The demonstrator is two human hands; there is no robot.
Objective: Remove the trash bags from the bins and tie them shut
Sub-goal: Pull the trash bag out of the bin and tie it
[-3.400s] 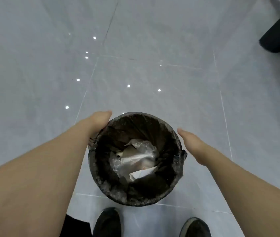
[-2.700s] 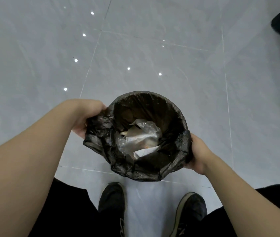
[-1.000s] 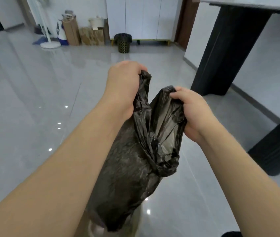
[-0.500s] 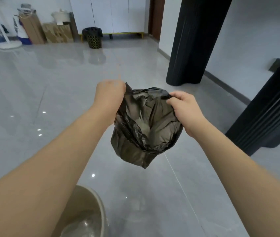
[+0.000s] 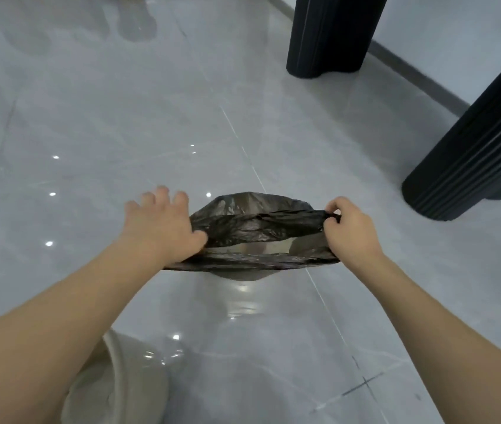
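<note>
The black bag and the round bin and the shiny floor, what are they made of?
The black bag looks like thin plastic film: it crinkles and light shows through it. The bin seems to be smooth beige plastic with a slight gloss, though that is less sure. The floor looks like polished grey tile: it mirrors lights and has thin joint lines.

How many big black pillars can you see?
2. One black pillar stands at the top, right of center; the other black pillar leans in at the right edge. More may be out of view.
</note>
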